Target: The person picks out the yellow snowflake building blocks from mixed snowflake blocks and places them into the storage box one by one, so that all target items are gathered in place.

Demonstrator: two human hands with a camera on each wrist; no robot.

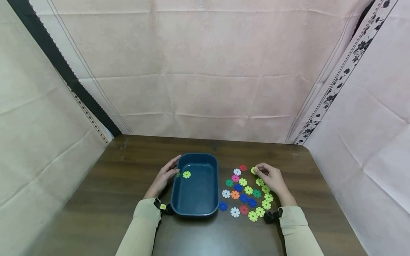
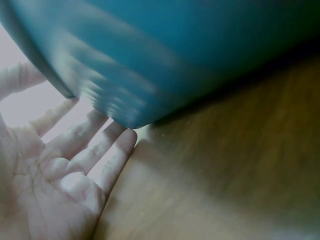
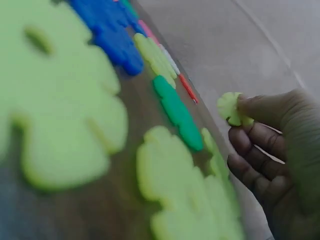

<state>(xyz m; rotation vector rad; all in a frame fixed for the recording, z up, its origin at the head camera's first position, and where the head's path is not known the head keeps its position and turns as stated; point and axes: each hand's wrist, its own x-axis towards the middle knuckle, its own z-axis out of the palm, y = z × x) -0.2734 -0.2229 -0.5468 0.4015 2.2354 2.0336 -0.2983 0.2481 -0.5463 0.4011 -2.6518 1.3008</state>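
Note:
A dark blue rectangular tray [image 1: 195,209] rests on the table. One yellow-green flower-shaped piece [image 1: 187,174] lies inside it, and a green spot shows at its left wall. My left hand [image 1: 164,176] is at the tray's upper left side; its fairly straight fingers [image 2: 107,165] touch the outer wall, while the thumb lies near the rim. Between thumb and fingertips, my right hand [image 1: 272,179] pinches another yellow-green flower piece [image 3: 229,107], held above the far end of the scattered pieces. Several yellow-green pieces [image 1: 266,204] form a curved row below that hand.
Between tray and right hand lie more flower pieces: blue [image 1: 243,198], white [image 1: 235,212], red [image 1: 243,209], orange [image 1: 235,194], pink [image 1: 235,178] and green [image 1: 257,193]. The brown wooden table [image 1: 134,220] has pale cloth walls [image 1: 205,71] around its back and sides.

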